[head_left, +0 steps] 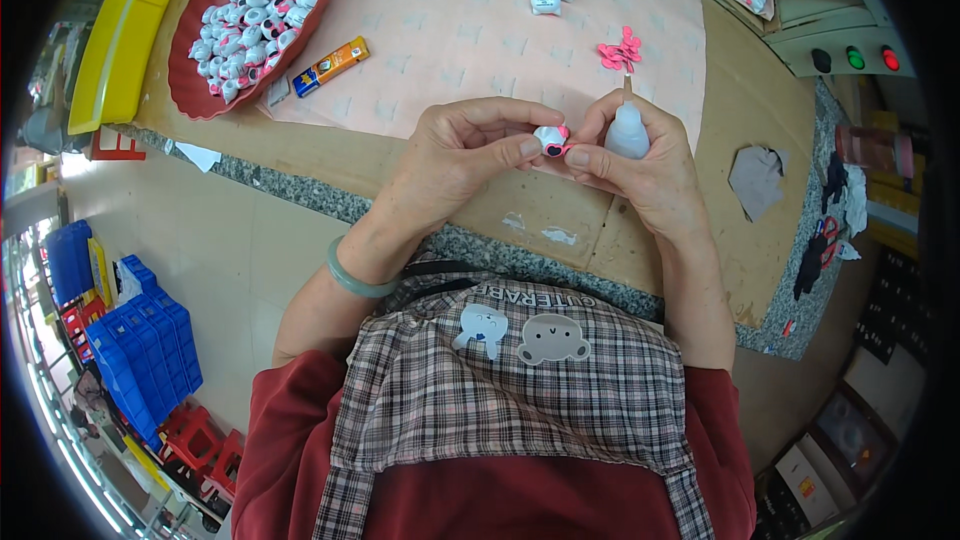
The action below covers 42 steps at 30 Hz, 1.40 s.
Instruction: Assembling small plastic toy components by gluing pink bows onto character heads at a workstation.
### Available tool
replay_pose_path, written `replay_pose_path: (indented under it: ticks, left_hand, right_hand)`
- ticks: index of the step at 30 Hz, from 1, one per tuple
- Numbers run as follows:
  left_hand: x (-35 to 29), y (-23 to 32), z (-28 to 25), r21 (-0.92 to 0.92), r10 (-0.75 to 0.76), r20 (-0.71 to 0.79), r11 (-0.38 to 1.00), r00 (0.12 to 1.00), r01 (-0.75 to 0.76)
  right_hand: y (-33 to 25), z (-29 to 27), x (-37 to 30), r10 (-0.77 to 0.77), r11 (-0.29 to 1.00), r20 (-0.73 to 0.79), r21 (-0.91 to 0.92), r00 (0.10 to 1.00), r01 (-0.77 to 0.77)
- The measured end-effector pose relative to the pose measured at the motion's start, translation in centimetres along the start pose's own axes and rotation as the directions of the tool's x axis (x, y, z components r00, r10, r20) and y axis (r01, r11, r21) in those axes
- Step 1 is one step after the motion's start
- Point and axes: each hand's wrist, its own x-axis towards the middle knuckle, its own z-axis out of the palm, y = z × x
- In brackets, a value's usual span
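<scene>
My left hand (458,148) pinches a small white figurine head (546,134) between thumb and fingers. A pair of tiny pink sunglasses (556,150) with dark lenses sits against its front. The thumb of my right hand (645,155) touches the edge of these sunglasses. Tucked in the same hand is a white squeeze bottle (628,132), its thin brownish nozzle pointing away from me. Just beyond the nozzle lies a small pile of pink pieces (620,52). Farther off, several white figurine heads (546,2) rest together on the pale pink sheet (440,30).
A scalloped red bowl (185,95) heaped with white-and-pink pieces stands at the far left, beside an orange and blue packet (331,67). Right of my hands, a grey scrap (757,182) lies on the cardboard (735,260). Red-handled scissors (828,240) lie at the right edge. Blue crates (150,340) stand below left.
</scene>
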Motion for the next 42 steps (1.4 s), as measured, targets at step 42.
replay_pose_path:
  ticks: [42]
  left_hand:
    - [0.3,-3.3,2.0,0.525,0.461,-0.166,0.790,0.872,-0.317]
  right_hand:
    - [2.5,1.9,0.6,-0.091,0.995,-0.195,-0.067,0.977,0.079]
